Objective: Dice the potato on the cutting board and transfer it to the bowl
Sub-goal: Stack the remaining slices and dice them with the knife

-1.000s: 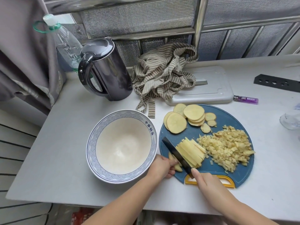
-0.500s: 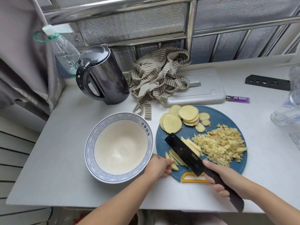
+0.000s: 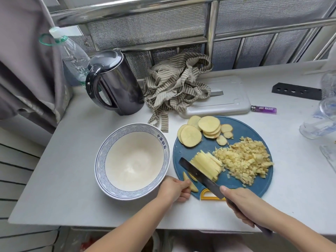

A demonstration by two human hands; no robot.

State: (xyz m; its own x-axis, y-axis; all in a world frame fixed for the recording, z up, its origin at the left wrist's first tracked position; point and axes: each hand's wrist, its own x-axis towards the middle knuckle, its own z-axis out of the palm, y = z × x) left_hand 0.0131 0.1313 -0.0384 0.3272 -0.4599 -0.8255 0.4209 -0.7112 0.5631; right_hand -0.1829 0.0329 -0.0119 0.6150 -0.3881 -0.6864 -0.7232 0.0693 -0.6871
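The right hand (image 3: 241, 204) is gripping the knife (image 3: 198, 174) by its handle, fingers wrapped tight; the blade is lying along the near side of the sticks (image 3: 207, 165), running from 10 o'clock to 4 o'clock across the board (image 3: 254, 186). The left hand (image 3: 172, 190) is sitting at the board's 7 o'clock edge with fingers curled, right by some loose bits (image 3: 188, 180); I cannot tell if it is pinching a bit, holding the board, or holding nothing.

The potato is lying in three lots; slices (image 3: 200, 130) at 11 o'clock, sticks near the middle, dice (image 3: 243, 160) at 3 o'clock. The bowl (image 3: 101, 157) is waiting just beside the board at 9 o'clock; no potato is in it yet.

It looks like the knife is pushing the sticks into a neat bunch, getting them ready for cutting. To do this well, I think the left hand should be coming over to hold the bunch, fingertips tucked in; the blade should be turning to cross the sticks; the cuts should be small and even, so the new bits are matching the dice.
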